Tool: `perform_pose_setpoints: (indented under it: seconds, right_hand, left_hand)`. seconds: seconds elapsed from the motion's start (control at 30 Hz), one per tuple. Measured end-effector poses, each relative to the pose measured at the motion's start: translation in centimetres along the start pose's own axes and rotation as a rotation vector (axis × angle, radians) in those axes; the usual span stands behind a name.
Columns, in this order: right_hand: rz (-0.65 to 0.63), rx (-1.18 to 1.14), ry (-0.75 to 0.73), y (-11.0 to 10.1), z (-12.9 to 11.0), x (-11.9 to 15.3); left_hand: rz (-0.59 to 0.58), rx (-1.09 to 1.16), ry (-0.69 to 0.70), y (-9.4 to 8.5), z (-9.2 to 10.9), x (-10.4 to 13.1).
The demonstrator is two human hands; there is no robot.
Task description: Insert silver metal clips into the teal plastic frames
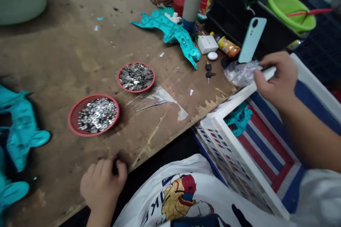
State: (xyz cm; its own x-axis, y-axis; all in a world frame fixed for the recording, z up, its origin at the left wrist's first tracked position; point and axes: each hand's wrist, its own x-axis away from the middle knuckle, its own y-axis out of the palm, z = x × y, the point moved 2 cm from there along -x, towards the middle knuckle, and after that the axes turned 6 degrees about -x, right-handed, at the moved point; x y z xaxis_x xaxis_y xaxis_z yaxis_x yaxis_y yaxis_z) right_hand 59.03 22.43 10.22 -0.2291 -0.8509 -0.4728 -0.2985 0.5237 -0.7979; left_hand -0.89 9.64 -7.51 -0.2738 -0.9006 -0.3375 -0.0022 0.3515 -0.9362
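Note:
My left hand (103, 182) rests at the table's front edge, its fingers curled in and nothing seen in it. Off to the right, my right hand (279, 76) pinches the rim of a white plastic crate (210, 122), beside a clear plastic bag (241, 73). Inside the crate are a turquoise plastic part (239, 118) and a striped red, white and blue lining (262, 149). Two red baskets hold small shiny metal pieces: a nearer basket (71, 118) and a farther basket (153, 78). A thin screwdriver (151, 105) lies near them.
Turquoise parts (22, 127) lie at the left, and another turquoise part (173, 32) lies farther back. Along the right stand a bottle (193, 1), white box (207, 44), keys (209, 72), a phone (252, 42) and black bin (226, 17) with a green bowl (290, 10).

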Motion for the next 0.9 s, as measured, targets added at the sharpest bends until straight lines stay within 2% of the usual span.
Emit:
perform_pose_setpoints:
  seconds: [0.03,0.07,0.1,0.17,0.3,0.37,0.43,0.5,0.57,0.67,0.8,0.9]
  right_hand:
    - [-0.12,-0.033,-0.242,1.6,-2.6,-2.8]
    - [-0.24,-0.014,-0.383,3.8,-4.8,-5.6]
    - [-0.37,0.034,-0.46,6.4,-6.5,-8.4]
    - [-0.552,0.148,-0.533,12.4,-8.8,-13.7]
    - [-0.694,0.291,-0.568,24.4,-11.1,-22.3]
    - [-0.758,0.361,-0.554,28.7,-11.5,-24.8]
    - [-0.814,0.428,-0.582,31.5,-11.8,-26.0]
    - [-0.84,0.479,-0.626,33.0,-12.0,-26.2]
    - [-0.842,0.51,-0.654,33.5,-12.1,-26.2]
    - [-0.815,0.497,-0.666,32.9,-11.8,-26.9]
    - [-0.727,0.431,-0.637,31.7,-10.9,-29.7]
    - [-0.766,0.411,-0.573,31.7,-9.7,-31.3]
  left_hand:
    - [0.01,0.005,0.003,0.0,0.1,0.0]
    - [0.021,0.007,0.008,-0.1,0.2,0.1]
    - [0.031,0.006,0.013,-0.1,0.3,0.1]
    - [0.051,-0.006,0.017,-0.2,0.4,0.1]
    - [0.09,-0.03,0.027,-0.4,0.6,0.1]
    - [0.096,-0.021,0.036,-0.5,0.7,0.3]
    - [0.084,-0.018,0.038,-0.5,0.7,0.5]
    - [0.063,-0.019,0.023,-0.4,0.7,0.7]
    - [0.059,-0.011,0.017,-0.2,0.7,1.0]
    - [0.06,0.003,0.023,0.2,0.7,1.6]
    - [0.029,0.021,0.006,0.4,0.5,2.2]
    - [0.026,0.024,0.008,0.2,0.5,2.2]
